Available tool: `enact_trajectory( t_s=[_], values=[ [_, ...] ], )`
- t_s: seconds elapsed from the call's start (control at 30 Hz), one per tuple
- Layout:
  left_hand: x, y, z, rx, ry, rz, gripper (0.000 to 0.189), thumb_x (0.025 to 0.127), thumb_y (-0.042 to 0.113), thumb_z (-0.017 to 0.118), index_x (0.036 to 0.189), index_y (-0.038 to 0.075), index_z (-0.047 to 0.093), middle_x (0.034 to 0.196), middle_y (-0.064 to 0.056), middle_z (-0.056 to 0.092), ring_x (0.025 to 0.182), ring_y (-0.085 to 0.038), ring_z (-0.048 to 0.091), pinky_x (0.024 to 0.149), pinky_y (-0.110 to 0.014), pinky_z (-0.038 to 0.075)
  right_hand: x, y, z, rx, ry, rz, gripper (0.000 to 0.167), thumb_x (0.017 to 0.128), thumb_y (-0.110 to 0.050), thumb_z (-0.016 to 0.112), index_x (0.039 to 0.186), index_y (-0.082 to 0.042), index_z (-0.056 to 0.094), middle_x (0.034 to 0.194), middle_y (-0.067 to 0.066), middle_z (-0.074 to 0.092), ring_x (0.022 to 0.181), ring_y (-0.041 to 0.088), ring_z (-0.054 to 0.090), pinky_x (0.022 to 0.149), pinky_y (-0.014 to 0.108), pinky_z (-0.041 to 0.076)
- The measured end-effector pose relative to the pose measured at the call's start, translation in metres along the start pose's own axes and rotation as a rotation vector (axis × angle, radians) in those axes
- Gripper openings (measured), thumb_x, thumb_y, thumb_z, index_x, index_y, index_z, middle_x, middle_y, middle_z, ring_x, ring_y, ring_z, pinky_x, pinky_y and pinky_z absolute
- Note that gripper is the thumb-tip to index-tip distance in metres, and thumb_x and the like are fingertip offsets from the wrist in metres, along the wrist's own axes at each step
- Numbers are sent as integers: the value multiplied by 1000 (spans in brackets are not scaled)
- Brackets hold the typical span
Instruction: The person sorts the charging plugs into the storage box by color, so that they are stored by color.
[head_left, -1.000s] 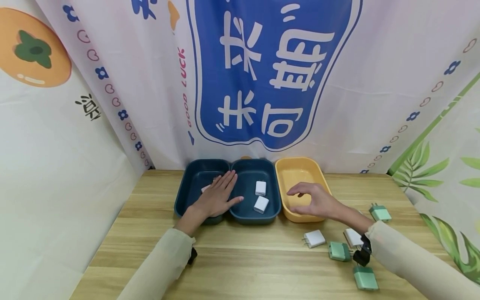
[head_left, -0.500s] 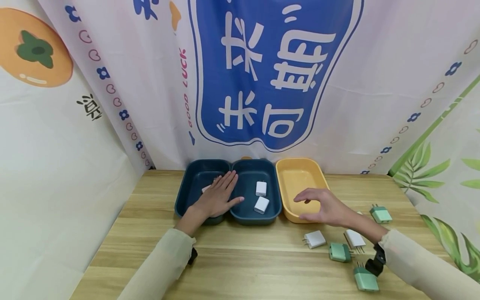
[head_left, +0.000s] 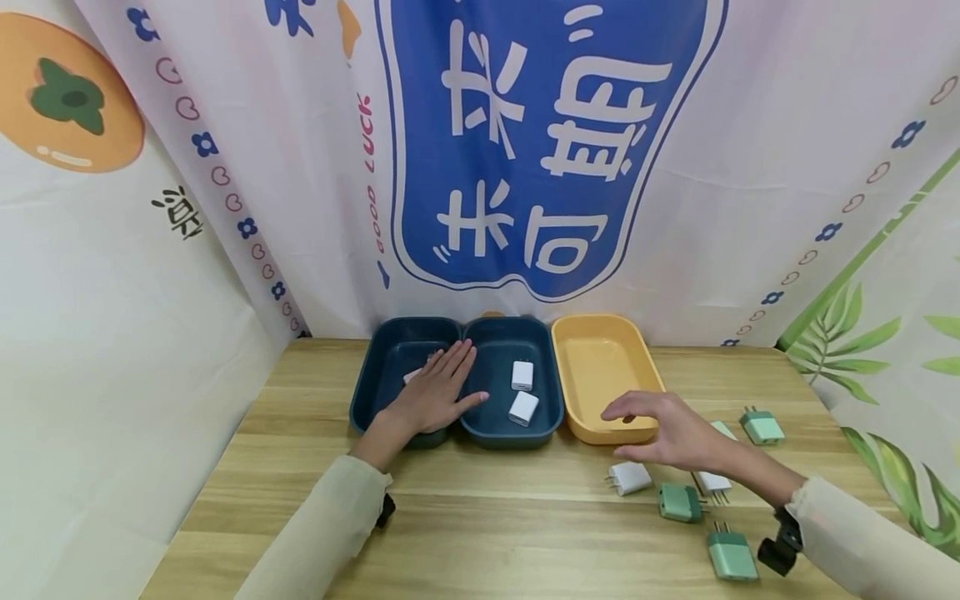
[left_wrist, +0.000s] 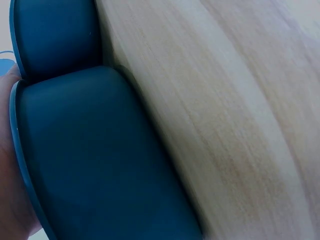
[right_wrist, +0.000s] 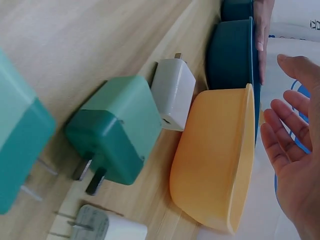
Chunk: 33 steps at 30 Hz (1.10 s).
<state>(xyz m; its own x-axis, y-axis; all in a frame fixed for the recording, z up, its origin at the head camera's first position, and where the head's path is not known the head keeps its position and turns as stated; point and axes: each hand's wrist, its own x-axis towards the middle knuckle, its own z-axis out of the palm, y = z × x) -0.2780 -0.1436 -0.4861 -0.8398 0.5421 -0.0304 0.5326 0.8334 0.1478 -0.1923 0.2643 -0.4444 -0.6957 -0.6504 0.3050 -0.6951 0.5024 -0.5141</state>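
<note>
My left hand point(head_left: 431, 398) lies flat with straight fingers across the left blue bin point(head_left: 386, 354), its fingertips at the rim shared with the middle blue bin point(head_left: 501, 340). A pale pinkish charger point(head_left: 412, 377) shows partly beside that hand. Two white chargers, one nearer point(head_left: 522, 409) and one farther point(head_left: 522, 376), lie in the middle bin. My right hand point(head_left: 671, 429) hovers at the front right of the yellow bin point(head_left: 596, 354), thumb and fingers apart and holding nothing. Just below it on the table lies a white charger point(head_left: 630, 477), also near the yellow bin in the right wrist view.
Green chargers lie on the wooden table point(head_left: 480, 533): one in front point(head_left: 680, 503), one nearer me point(head_left: 732, 557), one farther right point(head_left: 762, 427). Another white charger point(head_left: 715, 483) is partly hidden under my right forearm. A printed curtain point(head_left: 322, 208) hangs behind the bins.
My right hand has drawn back from over the yellow bin, moving right and toward me, fingers still parted. My left hand has stayed in place.
</note>
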Motion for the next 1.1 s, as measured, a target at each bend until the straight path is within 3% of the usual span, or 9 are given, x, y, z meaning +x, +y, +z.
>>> enact_trajectory(
  t_s=[0.23,0.5,0.7,0.9,1.1],
  values=[
    [2,-1,0,3,-10,-2,92,107,72,31,171,11,3,179,-5,-3,165,-24,-3,133,-48,4,-11,-1,1,-19,26,-20,40,79,-14,94,116,-11,78,116,-3,77,97,17,73,82,35,63],
    [2,-1,0,1,-2,2,92,107,71,32,171,10,4,179,-6,-3,165,-24,-4,134,-47,3,-23,-6,4,-41,-2,47,41,80,-20,94,117,-14,79,118,-6,77,103,15,74,87,40,63],
    [0,-1,-1,-15,13,6,92,108,70,33,171,8,8,179,-8,1,165,-27,1,133,-49,5,-33,-6,7,-87,16,3,45,77,-22,96,118,-21,79,117,-5,77,101,14,74,85,38,63],
    [1,-1,0,-17,5,-1,92,107,70,34,171,11,3,179,-6,-2,165,-25,-2,133,-48,3,-43,-3,11,-80,19,-7,41,79,-24,95,116,-13,79,115,0,78,93,14,73,77,36,63],
    [2,-1,2,-14,5,-3,93,107,70,34,170,10,3,179,-6,-2,165,-26,-2,133,-48,3,-51,2,16,-62,2,47,40,81,-27,94,115,-11,79,115,3,78,93,15,72,76,36,62]
  ],
)
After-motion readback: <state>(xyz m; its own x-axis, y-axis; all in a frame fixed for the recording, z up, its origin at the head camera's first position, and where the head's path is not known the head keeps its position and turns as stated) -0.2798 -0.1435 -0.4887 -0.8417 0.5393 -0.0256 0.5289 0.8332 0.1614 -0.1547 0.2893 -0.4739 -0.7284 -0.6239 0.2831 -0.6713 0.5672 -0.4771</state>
